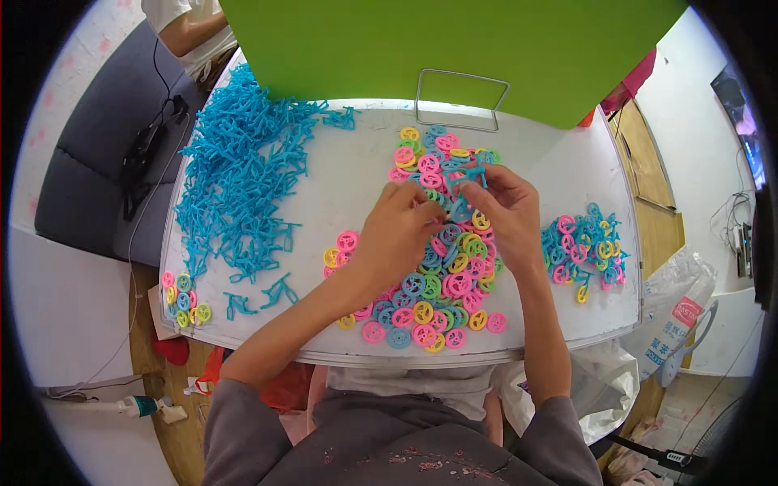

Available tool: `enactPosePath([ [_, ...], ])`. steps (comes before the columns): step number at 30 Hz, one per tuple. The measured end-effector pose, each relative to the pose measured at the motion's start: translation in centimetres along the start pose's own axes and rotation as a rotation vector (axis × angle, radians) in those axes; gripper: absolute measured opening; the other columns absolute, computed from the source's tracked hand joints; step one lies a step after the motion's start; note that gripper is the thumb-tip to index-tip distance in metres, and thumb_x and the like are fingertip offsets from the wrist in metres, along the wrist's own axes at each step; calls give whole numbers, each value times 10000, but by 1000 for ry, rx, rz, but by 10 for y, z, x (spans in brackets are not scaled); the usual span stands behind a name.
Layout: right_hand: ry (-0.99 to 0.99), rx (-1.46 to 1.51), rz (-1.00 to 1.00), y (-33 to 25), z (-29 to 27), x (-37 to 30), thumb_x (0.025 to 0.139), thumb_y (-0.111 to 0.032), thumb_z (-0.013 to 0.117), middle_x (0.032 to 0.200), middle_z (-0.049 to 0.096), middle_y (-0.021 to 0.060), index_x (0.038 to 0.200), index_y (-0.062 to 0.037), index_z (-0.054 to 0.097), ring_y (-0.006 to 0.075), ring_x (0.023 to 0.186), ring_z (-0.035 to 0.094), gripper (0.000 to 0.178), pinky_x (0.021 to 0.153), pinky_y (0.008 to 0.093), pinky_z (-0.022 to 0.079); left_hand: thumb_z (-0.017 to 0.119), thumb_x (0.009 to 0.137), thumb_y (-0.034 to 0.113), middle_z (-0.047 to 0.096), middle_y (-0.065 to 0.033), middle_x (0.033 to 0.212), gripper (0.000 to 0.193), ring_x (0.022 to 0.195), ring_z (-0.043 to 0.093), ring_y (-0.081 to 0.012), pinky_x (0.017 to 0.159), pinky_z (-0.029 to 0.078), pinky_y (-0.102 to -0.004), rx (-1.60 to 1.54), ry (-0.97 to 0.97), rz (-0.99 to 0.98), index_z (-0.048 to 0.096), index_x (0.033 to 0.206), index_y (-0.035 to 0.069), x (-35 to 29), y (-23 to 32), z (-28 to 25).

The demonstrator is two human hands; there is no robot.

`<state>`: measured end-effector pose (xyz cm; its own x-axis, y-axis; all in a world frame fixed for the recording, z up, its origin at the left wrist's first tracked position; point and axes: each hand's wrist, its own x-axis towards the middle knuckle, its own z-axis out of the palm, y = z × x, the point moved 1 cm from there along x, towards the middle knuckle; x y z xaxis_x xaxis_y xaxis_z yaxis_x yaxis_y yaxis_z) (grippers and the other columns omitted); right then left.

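Note:
Both of my hands are raised over a heap of small spoked plastic wheels (459,284) in pink, yellow, green and blue. My right hand (510,212) grips a blue forked plastic piece (468,173) between thumb and fingers. A blue wheel (460,211) shows just below that piece; I cannot tell whether it is joined to it. My left hand (395,235) is closed in a pinch close to the right one, and whatever lies between its fingertips is hidden. At the table's left lies a large pile of loose blue forked pieces (243,154).
On the right, blue pieces with coloured wheels form a smaller pile (579,247). A few wheels (185,300) lie at the front left corner. A green panel (454,49) with a wire stand (462,99) borders the white table (348,162). Another person's arm (194,34) shows far left.

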<state>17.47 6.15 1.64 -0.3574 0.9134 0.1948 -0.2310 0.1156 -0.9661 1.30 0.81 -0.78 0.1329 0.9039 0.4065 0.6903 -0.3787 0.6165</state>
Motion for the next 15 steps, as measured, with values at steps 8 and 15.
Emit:
enactPosePath([
  [8, 55, -202, 83, 11, -11, 3, 844, -25, 675, 895, 675, 45, 1023, 40, 644, 71, 805, 613, 193, 710, 217, 497, 671, 711, 49, 528, -120, 990, 173, 952, 529, -309, 755, 496, -422, 220, -57, 135, 639, 880, 31, 3, 4, 28],
  [15, 104, -208, 89, 6, -7, 3, 849, -39, 677, 890, 674, 43, 1019, 41, 652, 74, 807, 613, 189, 711, 214, 498, 699, 749, 28, 602, -83, 865, 165, 812, 611, -225, 692, 511, -327, -213, 4, -201, 606, 885, 26, 3, 1, -2],
])
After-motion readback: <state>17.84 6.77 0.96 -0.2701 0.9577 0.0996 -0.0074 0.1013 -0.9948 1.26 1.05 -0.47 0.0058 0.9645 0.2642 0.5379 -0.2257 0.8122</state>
